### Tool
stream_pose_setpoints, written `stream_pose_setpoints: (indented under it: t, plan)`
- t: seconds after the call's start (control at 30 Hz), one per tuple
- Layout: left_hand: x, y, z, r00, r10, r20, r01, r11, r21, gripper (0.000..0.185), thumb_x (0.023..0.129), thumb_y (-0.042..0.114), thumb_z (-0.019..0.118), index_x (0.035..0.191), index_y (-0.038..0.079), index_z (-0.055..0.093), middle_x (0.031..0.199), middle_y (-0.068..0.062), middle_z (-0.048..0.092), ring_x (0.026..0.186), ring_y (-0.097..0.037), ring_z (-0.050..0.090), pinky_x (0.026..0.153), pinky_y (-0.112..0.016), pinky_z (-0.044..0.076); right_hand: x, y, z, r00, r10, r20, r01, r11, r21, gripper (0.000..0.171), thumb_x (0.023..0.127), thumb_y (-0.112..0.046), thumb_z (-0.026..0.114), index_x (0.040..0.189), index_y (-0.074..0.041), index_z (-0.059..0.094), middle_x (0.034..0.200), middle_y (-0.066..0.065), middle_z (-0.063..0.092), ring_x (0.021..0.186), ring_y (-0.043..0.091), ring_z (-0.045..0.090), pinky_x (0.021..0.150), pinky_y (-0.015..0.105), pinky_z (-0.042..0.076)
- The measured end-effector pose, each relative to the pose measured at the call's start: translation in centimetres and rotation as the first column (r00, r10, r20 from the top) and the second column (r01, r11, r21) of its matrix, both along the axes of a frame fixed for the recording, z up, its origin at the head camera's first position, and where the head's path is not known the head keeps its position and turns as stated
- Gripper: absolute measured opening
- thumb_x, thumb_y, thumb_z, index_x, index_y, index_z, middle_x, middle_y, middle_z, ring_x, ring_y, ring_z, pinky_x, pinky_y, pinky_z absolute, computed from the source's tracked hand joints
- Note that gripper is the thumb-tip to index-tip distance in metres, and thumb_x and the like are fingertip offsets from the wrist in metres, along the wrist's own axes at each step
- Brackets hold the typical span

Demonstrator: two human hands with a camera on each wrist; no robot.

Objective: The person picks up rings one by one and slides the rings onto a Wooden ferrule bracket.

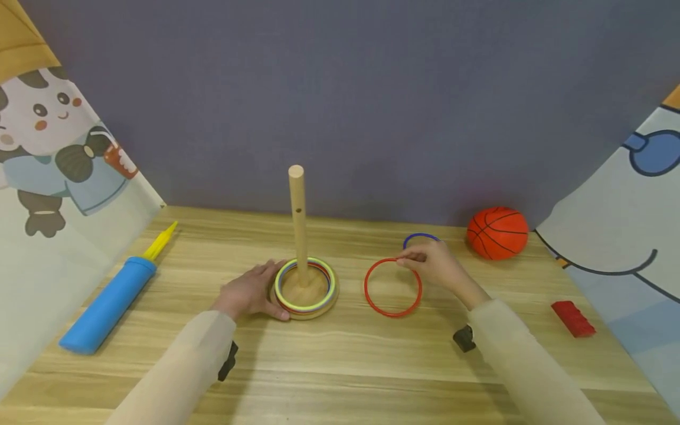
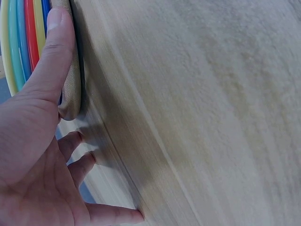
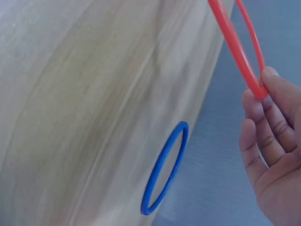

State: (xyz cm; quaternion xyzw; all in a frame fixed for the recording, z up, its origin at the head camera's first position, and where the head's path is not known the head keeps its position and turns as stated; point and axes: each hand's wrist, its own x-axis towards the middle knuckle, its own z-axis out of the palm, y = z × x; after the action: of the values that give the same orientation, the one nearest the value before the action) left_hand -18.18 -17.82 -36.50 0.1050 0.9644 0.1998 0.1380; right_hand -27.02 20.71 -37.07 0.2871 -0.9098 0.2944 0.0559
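A wooden peg (image 1: 298,221) stands upright on a round wooden base (image 1: 313,309) with several coloured rings (image 1: 332,282) stacked flat around it. My left hand (image 1: 249,292) rests against the base's left side. Its thumb (image 2: 51,56) lies straight along the base's rim (image 2: 73,94) beside the rings (image 2: 23,42), and its other fingers are relaxed towards the table. My right hand (image 1: 432,262) pinches the far edge of a red ring (image 1: 393,287), whose near side is at the table. In the right wrist view the fingertips (image 3: 268,80) hold the red ring (image 3: 235,42). A blue ring (image 1: 421,238) (image 3: 167,167) lies flat just behind that hand.
An orange toy basketball (image 1: 497,232) sits at the back right by the grey wall. A blue pump with a yellow tip (image 1: 108,301) lies at the left. A small red block (image 1: 572,319) lies at the right. Cartoon-printed panels close in both sides of the wooden table (image 1: 340,366).
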Motion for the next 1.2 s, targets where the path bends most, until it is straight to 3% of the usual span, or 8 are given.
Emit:
stream_pose_setpoints:
  t: [0.27, 0.5, 0.77, 1.03, 1.2]
  plan:
    - [0.0, -0.1, 0.0, 1.0, -0.001, -0.001, 0.001, 1.0, -0.013, 0.121, 0.064, 0.044, 0.095, 0.158, 0.005, 0.03, 0.16, -0.03, 0.027, 0.143, -0.053, 0.03, 0.102, -0.074, 0.038, 1.3, 0.4, 1.8, 0.998, -0.045, 0.049, 0.047, 0.998, -0.041, 0.012, 0.091, -0.014, 0.078, 0.1, -0.006, 0.081, 0.084, 0.0, 0.077, 0.069, 0.01, 0.067, 0.06, 0.023, 0.053]
    - [0.0, -0.1, -0.1, 1.0, -0.007, -0.003, 0.006, 1.0, -0.005, 0.12, 0.064, 0.044, 0.095, 0.158, 0.005, 0.031, 0.16, -0.031, 0.027, 0.143, -0.054, 0.031, 0.102, -0.073, 0.039, 2.4, -0.1, 4.2, 0.994, -0.031, 0.109, 0.047, 0.988, -0.146, 0.014, 0.091, -0.014, 0.078, 0.102, -0.006, 0.081, 0.082, 0.005, 0.076, 0.067, 0.013, 0.066, 0.054, 0.023, 0.049]
    - [-0.2, -0.2, -0.2, 1.0, -0.005, 0.014, 0.005, 1.0, -0.011, 0.121, 0.065, 0.045, 0.094, 0.159, 0.007, 0.028, 0.161, -0.031, 0.024, 0.144, -0.054, 0.029, 0.101, -0.078, 0.035, 3.2, -1.4, 7.3, 0.979, -0.024, 0.201, 0.071, 0.97, -0.231, 0.021, 0.093, -0.024, 0.077, 0.107, -0.009, 0.08, 0.086, 0.0, 0.077, 0.081, 0.021, 0.072, 0.069, 0.025, 0.054]
    - [-0.1, -0.2, -0.1, 1.0, -0.009, 0.009, 0.009, 1.0, 0.006, 0.12, 0.065, 0.044, 0.094, 0.159, 0.01, 0.029, 0.16, -0.032, 0.025, 0.144, -0.054, 0.028, 0.104, -0.075, 0.035, 3.7, -3.0, 10.7, 0.983, 0.029, 0.18, 0.028, 0.952, -0.304, 0.023, 0.094, -0.025, 0.076, 0.108, -0.008, 0.079, 0.085, 0.003, 0.076, 0.077, 0.018, 0.071, 0.069, 0.025, 0.055]
    - [-0.1, -0.2, -0.1, 1.0, -0.006, 0.006, 0.006, 1.0, 0.008, 0.12, 0.064, 0.044, 0.094, 0.159, 0.009, 0.03, 0.16, -0.032, 0.025, 0.144, -0.054, 0.029, 0.103, -0.076, 0.036, 3.9, -4.5, 12.6, 0.989, 0.055, 0.139, 0.003, 0.922, -0.386, 0.021, 0.092, -0.025, 0.078, 0.106, -0.009, 0.08, 0.086, 0.005, 0.076, 0.079, 0.018, 0.071, 0.07, 0.026, 0.058]
